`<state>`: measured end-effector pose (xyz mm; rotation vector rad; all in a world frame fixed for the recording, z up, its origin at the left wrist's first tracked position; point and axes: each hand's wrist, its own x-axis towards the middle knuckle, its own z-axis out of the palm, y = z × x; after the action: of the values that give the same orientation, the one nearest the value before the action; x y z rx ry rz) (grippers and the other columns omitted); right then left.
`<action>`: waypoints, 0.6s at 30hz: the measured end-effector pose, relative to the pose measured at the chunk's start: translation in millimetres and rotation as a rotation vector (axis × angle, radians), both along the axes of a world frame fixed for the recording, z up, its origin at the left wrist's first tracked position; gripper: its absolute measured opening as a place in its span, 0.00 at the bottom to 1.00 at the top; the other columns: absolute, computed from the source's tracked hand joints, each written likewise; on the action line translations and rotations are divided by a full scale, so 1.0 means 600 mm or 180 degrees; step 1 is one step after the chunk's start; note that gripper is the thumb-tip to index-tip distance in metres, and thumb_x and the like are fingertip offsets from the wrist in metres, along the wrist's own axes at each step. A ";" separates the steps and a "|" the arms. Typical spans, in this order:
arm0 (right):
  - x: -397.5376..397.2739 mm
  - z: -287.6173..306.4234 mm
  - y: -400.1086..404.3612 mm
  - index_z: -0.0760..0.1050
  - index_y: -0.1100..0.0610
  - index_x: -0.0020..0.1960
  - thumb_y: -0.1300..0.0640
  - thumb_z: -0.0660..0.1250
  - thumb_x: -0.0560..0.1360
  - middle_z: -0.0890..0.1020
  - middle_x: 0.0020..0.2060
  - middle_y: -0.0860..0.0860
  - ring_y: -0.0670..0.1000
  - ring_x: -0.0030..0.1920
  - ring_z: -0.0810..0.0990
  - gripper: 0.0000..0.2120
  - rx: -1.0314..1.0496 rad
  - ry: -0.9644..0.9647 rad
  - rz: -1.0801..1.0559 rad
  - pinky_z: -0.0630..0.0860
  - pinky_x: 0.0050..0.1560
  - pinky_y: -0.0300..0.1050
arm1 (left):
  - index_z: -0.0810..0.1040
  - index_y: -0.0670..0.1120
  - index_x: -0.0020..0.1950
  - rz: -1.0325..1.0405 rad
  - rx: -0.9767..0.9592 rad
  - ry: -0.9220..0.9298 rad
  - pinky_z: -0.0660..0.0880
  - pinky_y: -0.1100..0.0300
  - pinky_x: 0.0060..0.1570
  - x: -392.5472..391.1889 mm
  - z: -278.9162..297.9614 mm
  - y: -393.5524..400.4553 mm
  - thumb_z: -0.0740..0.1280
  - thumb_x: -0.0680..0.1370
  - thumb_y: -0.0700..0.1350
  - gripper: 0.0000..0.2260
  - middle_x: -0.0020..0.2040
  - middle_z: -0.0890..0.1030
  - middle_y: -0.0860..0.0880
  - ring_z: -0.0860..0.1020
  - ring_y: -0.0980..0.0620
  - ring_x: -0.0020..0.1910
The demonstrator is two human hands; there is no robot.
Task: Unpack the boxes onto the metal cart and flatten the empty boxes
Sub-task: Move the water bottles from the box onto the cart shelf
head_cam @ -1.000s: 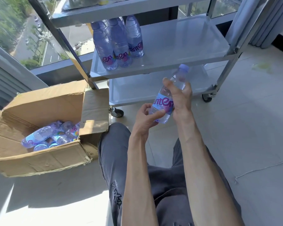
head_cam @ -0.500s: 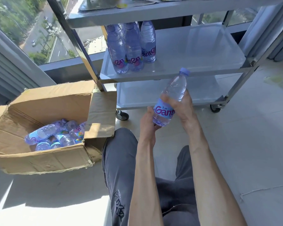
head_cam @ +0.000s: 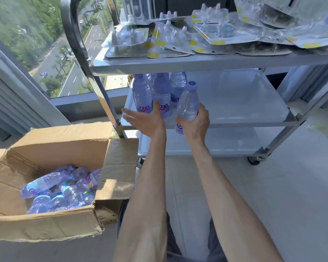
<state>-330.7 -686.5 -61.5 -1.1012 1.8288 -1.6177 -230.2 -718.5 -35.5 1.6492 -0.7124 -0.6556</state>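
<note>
The cart fills the far half of the scene, three metal shelves on a frame, with one wheel showing at the near right corner. Its top shelf is covered with clear blister packs on card backings with yellow dots. The middle shelf is bare on its right side. At its left end stand the bottles, upright and close together, with purple caps and pink lettering on the labels.

The box sits on the floor at near left, just beside the cart's left leg. Its flaps are open, and the right flap stands up toward the person's knee. Loose bottles lie on their sides in a heap at its bottom.

Both forearms reach from the near edge toward the middle shelf. The right hand grips a bottle low on its body, fingers wrapped round the label. It is upright, at the front edge of the middle shelf, just right of the standing group. Whether its base rests on the shelf cannot be told. The left hand is spread with fingers straight, holding nothing, its thumb up against the front of the standing bottles.
</note>
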 end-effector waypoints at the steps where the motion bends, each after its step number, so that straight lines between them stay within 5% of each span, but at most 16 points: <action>1: 0.004 -0.001 -0.016 0.76 0.54 0.52 0.57 0.78 0.55 0.80 0.45 0.49 0.54 0.46 0.78 0.26 -0.0038 0.0065 -0.0027 0.73 0.40 0.41 | 0.47 0.44 0.81 -0.0079 -0.0034 0.0025 0.58 0.47 0.73 0.001 0.003 -0.019 0.77 0.69 0.58 0.52 0.80 0.52 0.41 0.52 0.44 0.79; 6: 0.028 -0.017 -0.076 0.74 0.55 0.63 0.61 0.80 0.60 0.77 0.52 0.49 0.50 0.52 0.78 0.33 -0.0275 0.0058 -0.0099 0.73 0.47 0.35 | 0.48 0.47 0.82 -0.0068 -0.0267 0.0449 0.59 0.48 0.73 -0.006 -0.014 -0.066 0.74 0.70 0.64 0.52 0.81 0.52 0.45 0.53 0.47 0.80; 9: 0.025 -0.037 -0.103 0.70 0.51 0.69 0.56 0.80 0.63 0.79 0.60 0.48 0.50 0.58 0.79 0.38 -0.0321 0.0157 -0.0113 0.78 0.58 0.46 | 0.47 0.46 0.82 -0.0333 -0.0186 0.0219 0.58 0.47 0.74 -0.010 -0.050 -0.068 0.76 0.68 0.63 0.54 0.81 0.50 0.43 0.51 0.46 0.80; 18: 0.015 -0.079 -0.125 0.62 0.50 0.74 0.43 0.76 0.68 0.79 0.57 0.52 0.52 0.56 0.76 0.40 -0.0107 0.0606 -0.0325 0.76 0.53 0.46 | 0.44 0.44 0.81 -0.0400 -0.0210 -0.0534 0.57 0.44 0.74 -0.026 -0.102 -0.086 0.71 0.61 0.74 0.62 0.81 0.48 0.40 0.49 0.42 0.80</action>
<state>-321.5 -761.3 -108.9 -1.2320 2.0154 -1.6552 -245.7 -770.2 -96.9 1.6209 -0.9552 -0.5803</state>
